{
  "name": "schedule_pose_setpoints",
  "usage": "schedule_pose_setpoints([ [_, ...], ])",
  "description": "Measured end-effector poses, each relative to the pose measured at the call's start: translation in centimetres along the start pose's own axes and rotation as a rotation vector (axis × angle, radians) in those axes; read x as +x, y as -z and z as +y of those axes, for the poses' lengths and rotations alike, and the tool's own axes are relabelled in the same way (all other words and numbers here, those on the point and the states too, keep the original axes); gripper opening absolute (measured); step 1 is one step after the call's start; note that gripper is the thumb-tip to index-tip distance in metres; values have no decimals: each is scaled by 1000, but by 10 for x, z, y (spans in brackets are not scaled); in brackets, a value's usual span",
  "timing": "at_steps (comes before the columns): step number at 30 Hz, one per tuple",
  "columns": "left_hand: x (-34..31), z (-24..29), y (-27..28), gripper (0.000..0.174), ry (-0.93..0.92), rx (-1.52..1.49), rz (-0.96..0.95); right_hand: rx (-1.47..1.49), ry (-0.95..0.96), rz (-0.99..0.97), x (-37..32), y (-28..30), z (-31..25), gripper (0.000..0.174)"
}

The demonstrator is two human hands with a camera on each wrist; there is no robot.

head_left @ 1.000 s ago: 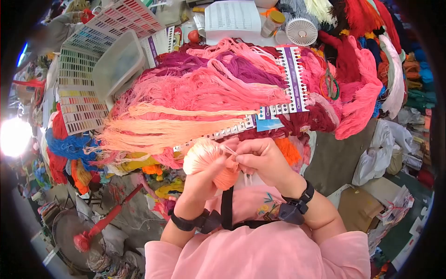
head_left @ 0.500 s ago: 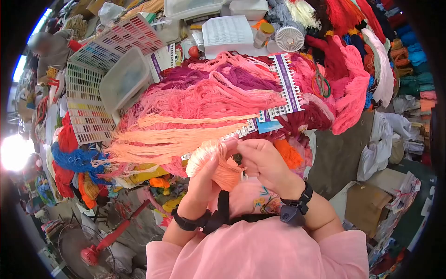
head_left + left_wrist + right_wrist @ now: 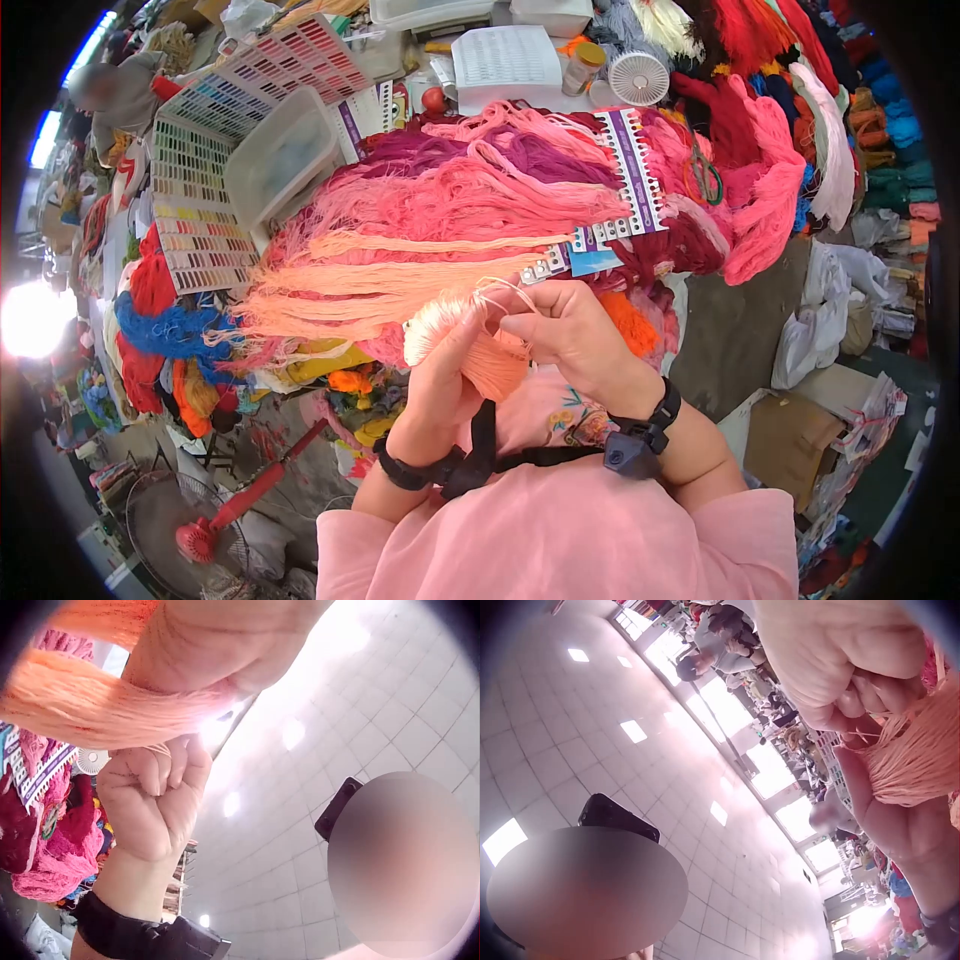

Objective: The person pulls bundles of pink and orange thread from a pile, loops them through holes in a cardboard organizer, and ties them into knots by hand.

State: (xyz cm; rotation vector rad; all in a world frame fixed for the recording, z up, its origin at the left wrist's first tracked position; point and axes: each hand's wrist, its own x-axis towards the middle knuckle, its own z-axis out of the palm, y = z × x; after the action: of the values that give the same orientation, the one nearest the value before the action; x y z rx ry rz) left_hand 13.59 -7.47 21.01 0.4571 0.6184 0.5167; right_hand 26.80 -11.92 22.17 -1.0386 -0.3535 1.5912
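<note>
A peach-coloured skein of thread [image 3: 487, 362] is gripped in my left hand [image 3: 452, 345], its pale tufted end sticking out to the left. My right hand [image 3: 520, 322] sits just to its right and pinches a thin strand that arcs up as a loop [image 3: 497, 284] above the skein. In the left wrist view the skein [image 3: 82, 705] runs under my left palm [image 3: 225, 645], with the curled right hand [image 3: 154, 795] below. The right wrist view has the curled right hand [image 3: 840, 652] above the skein [image 3: 915, 757].
Beyond my hands lies a heap of pink, purple and peach yarn [image 3: 470, 195] over punched sample cards [image 3: 635, 170]. Colour charts [image 3: 195, 190] and a plastic bin [image 3: 280, 150] are to the left. Scissors [image 3: 706, 178], a small white fan [image 3: 640, 77] and a red floor fan [image 3: 200, 535] also show.
Both hands have risen a little toward the yarn heap. The right hand has drawn a strand out of the skein, and it now stands up as a loop.
</note>
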Motion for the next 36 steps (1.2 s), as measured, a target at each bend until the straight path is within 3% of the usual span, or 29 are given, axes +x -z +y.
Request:
schedule_pose_setpoints([
  [3, -1, -1, -2, 45, -23, -11, 10, -201, -72, -4, 0, -3, -1, 11],
  [7, -1, 1, 2, 41, -22, -138, -104, -136, -31, -27, -3, -2, -6, 11],
  [13, -4, -5, 1, 46, -91, -91, -118, 287, -103, -80, -3, 13, -1, 14],
  [15, -5, -8, -1, 48, -100, -22, -78, 27, -148, -12, -7, 0, -7, 11],
  [19, -8, -5, -5, 50, -96, 11, -127, -97, -93, 15, -4, -5, 1, 9],
  [25, -9, -2, 0, 53, -61, -74, -160, 23, -35, -76, -11, 2, -7, 7],
  [31, -11, -5, -6, 59, -58, -32, -126, 323, -109, -175, -13, 13, -2, 4],
  [36, -10, -11, 1, 55, -46, -17, -157, -106, -108, -2, -17, -7, -8, 7],
])
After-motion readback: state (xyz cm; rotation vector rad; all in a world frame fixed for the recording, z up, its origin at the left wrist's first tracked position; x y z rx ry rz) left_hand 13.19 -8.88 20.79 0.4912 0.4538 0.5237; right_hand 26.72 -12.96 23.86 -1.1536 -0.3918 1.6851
